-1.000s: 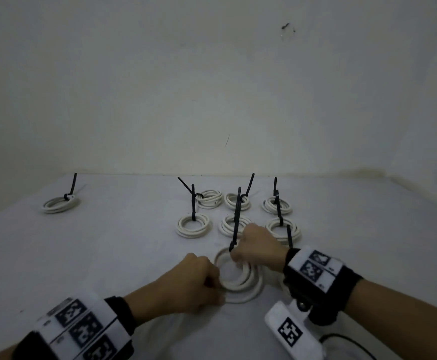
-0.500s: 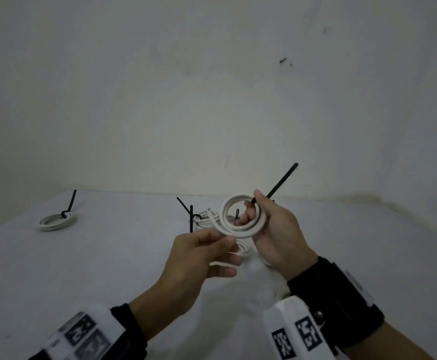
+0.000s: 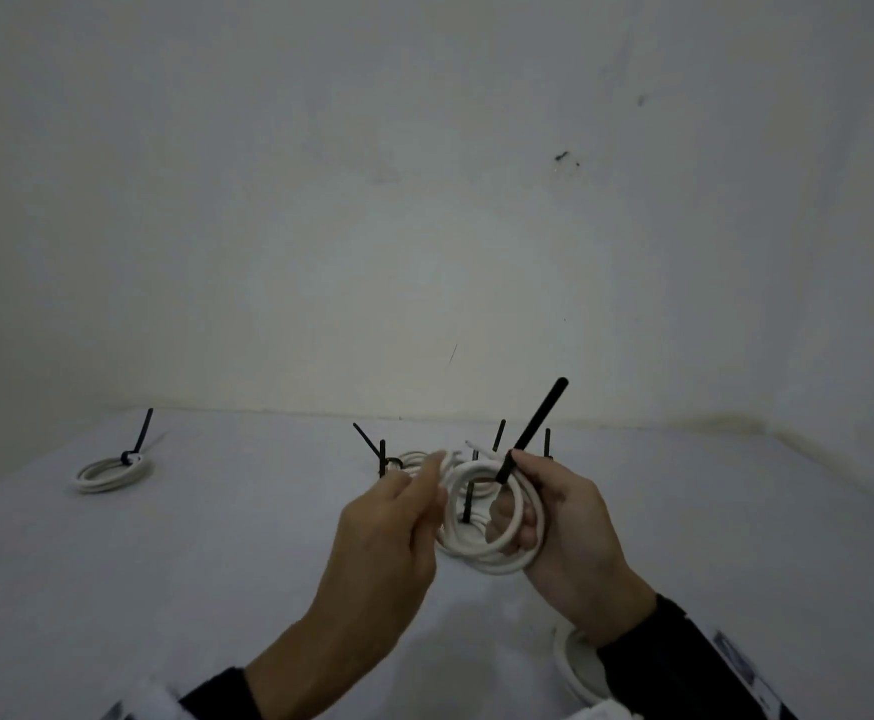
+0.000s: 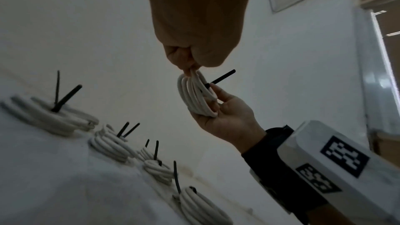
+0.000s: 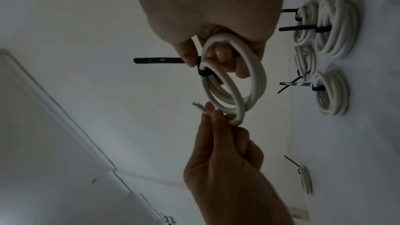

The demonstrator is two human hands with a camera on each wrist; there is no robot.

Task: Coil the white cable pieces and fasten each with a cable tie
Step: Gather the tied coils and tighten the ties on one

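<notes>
Held above table (image 3: 164, 589), between left hand (image 3: 388, 537) and right hand (image 3: 570, 532): coil (image 3: 497, 553). Behind it, cluster of tied coils (image 4: 108, 145). Far left, apart: single tied coil (image 3: 112, 472).

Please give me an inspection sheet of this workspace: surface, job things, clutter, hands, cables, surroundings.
Surface: white tabletop.
Job's things: held cable coil is off the table with a black cable tie around it, tail sticking up.
Clutter: nothing seen.
Grippers: right hand grips the coil at the tie; left hand pinches the coil's free end.
Cables: a cluster of tied coils behind the hands; one lone tied coil at far left.
Surroundings: plain wall with small dark marks.
</notes>
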